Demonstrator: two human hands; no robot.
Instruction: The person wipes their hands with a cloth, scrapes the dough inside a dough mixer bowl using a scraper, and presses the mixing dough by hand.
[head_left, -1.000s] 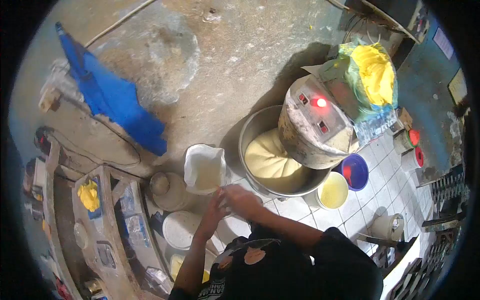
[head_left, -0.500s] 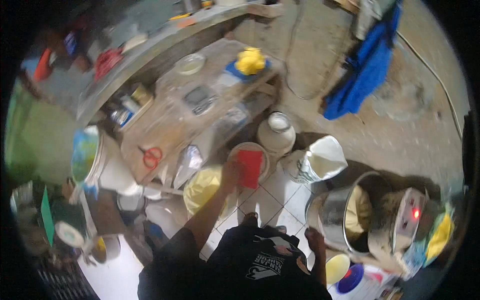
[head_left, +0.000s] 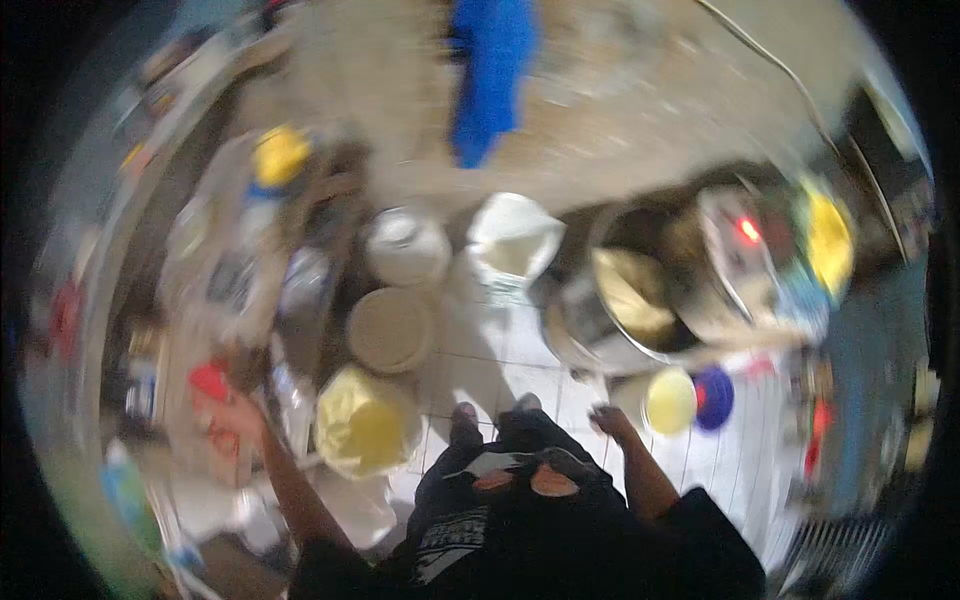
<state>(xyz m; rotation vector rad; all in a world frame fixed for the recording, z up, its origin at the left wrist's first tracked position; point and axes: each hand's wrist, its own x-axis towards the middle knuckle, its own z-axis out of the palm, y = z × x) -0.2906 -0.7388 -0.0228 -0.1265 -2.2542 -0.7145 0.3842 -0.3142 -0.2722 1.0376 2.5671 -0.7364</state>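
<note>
My left hand (head_left: 236, 414) reaches over the wooden table at the left, blurred by motion, its fingers closed on a flat red packet (head_left: 208, 381). Red-handled scissors (head_left: 226, 438) lie on the table just under that hand. My right hand (head_left: 609, 420) hangs over the tiled floor with loosely parted fingers and nothing in them. It is left of a bucket of pale yellow contents (head_left: 670, 401) and below a metal mixer bowl (head_left: 585, 318) with pale dough (head_left: 634, 296) in it.
A yellow-lined bucket (head_left: 367, 424), a round lidded bucket (head_left: 391, 330) and a white container (head_left: 408, 246) stand beside the table (head_left: 195, 300). An open white sack (head_left: 514, 238) is left of the mixer (head_left: 725, 260). A purple bucket (head_left: 713, 398) stands at the right.
The hands were together near the white sack, then parted. My left hand has carried the red packet from above the lidded bucket left to the table. The view has swung left and partly back.
</note>
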